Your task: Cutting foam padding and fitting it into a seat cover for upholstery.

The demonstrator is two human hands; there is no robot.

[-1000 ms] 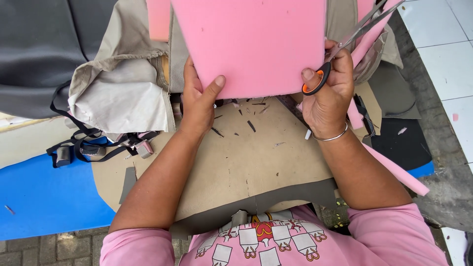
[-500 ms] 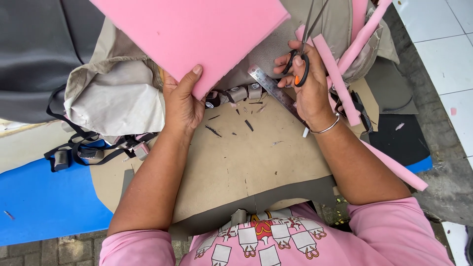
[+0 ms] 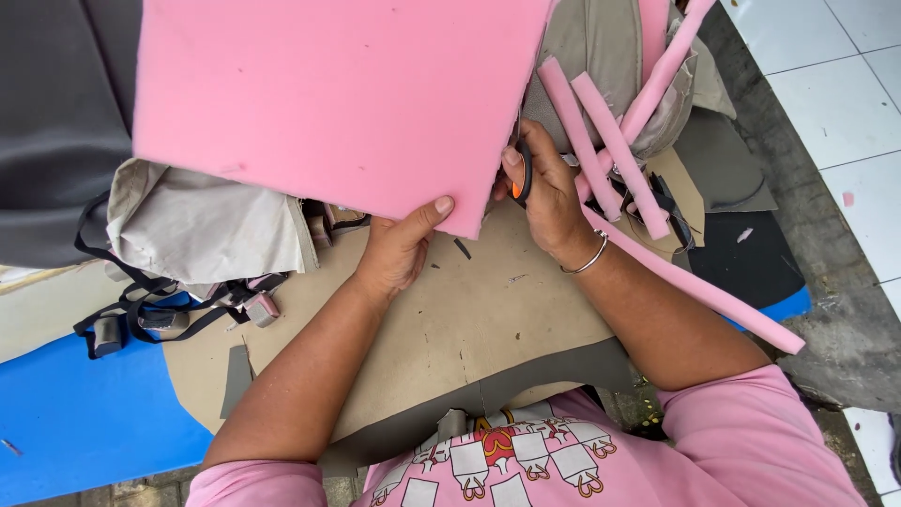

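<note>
A big pink foam sheet (image 3: 328, 94) is held up over the work surface. My left hand (image 3: 399, 249) grips its lower edge, thumb on top. My right hand (image 3: 549, 192) holds scissors with an orange and black handle (image 3: 519, 178) at the sheet's right edge; the blades are hidden behind the foam. Several narrow pink foam strips (image 3: 601, 141) lie over and behind my right hand, and one long strip (image 3: 713, 296) runs across my right forearm. A silver bangle (image 3: 587, 263) sits on my right wrist.
Tan fabric (image 3: 450, 329) covers the surface under my arms. Beige cloth (image 3: 206, 230) and black straps with buckles (image 3: 141, 314) lie at the left on a blue sheet (image 3: 84, 422). Grey fabric (image 3: 56, 122) fills the far left. White floor tiles (image 3: 835, 84) are at the right.
The foam sheet has swung left and closer to the camera, filling more of the view. My right hand with the scissors moved down to its right edge. More cut strips hang near my right hand.
</note>
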